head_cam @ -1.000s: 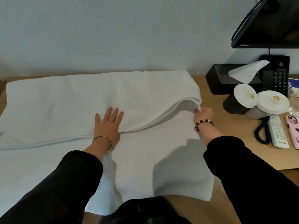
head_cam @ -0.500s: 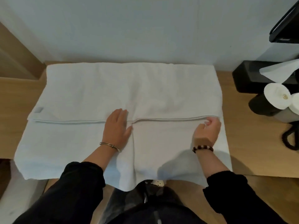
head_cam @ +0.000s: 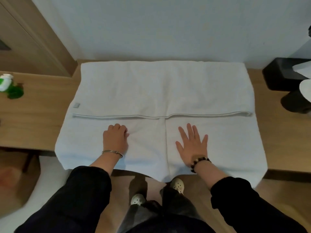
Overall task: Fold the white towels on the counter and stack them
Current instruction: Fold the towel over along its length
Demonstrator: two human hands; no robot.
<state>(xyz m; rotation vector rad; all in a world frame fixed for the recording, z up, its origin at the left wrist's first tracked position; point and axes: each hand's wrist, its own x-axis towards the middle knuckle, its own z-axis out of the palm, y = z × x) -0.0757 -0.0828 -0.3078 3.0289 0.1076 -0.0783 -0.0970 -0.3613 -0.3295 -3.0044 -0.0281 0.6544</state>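
Right grip [head_cam: 191, 145] lies opened out flat, palm down on the white towel [head_cam: 218, 145]. Left grip [head_cam: 115, 140] rests on the same layer, bunched with knuckles up, and we cannot tell whether it pinches any cloth. Both sit on the near single layer, whose front edge hangs off the counter [head_cam: 33, 125] toward our feet.

Just beyond both grips runs the hemmed edge [head_cam: 117, 116] of the far half, already folded toward us. It lies fairly straight across and dips slightly at the centre crease [head_cam: 164, 142].

We judge the step in hand to be the next lengthwise fold, bringing the near flap up over that hem. To do it well, we should first smooth the small ripple beside the left grip. Then we take the hanging edge at two points well apart, lift evenly, and lay it square to the far fold by the wall, covering the tag [head_cam: 76, 105]. An uneven pull would likely skew the corners.

Farther off, a green bottle [head_cam: 5, 82] and a black tissue box [head_cam: 282, 74] stand apart from the cloth, one on either side.
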